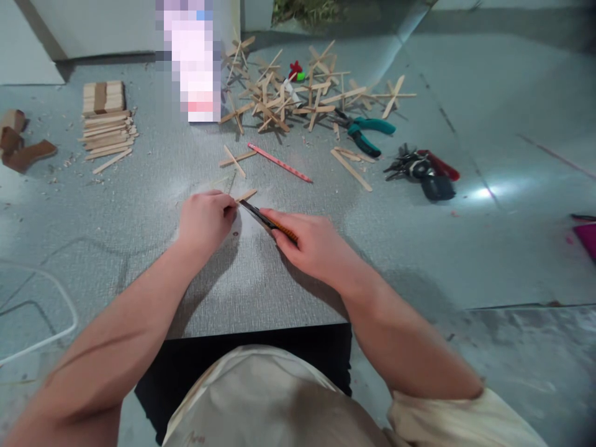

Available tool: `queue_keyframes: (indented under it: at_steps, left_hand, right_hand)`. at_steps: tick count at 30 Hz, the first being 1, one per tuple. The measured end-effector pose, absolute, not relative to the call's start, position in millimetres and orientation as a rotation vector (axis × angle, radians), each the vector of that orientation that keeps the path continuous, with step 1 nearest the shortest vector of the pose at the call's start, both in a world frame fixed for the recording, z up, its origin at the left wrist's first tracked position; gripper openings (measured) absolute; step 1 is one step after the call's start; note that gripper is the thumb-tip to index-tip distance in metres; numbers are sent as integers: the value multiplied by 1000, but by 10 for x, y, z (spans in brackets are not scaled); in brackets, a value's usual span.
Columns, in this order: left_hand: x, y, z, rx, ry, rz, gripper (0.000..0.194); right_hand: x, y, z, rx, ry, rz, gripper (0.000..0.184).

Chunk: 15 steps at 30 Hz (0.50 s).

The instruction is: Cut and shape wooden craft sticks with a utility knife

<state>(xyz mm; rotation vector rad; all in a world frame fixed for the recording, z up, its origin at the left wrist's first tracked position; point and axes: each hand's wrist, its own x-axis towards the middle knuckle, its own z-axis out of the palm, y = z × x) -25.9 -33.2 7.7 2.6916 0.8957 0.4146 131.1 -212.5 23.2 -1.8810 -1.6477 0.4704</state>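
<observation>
My left hand [208,218] is closed on one end of a flat wooden craft stick [247,195], whose other end points up and right. A utility knife [267,218] with an orange-and-black handle is gripped in my right hand [310,242]. Its blade reaches left to the stick, close beside my left fingertips; whether it cuts into the wood I cannot tell. Just beyond my hands lie two crossed craft sticks [238,161] and a pink patterned pencil [279,162].
Many joined craft sticks [279,102] are heaped at the back, near teal-handled pliers [367,133]. Keys [414,166] lie to the right. A banded stick bundle [103,97] and loose sticks [108,133] sit at left, by brown paper strips [28,149]. Loose stick pieces [352,167] lie right of the pencil.
</observation>
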Motion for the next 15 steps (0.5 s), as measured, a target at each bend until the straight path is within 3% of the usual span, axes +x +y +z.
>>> queue_keyframes:
  at_steps: [15]
  left_hand:
    - [-243,-353,137,2648,974,364,21]
  right_hand:
    - [1310,-2136,240,-1877,-1651,463,47]
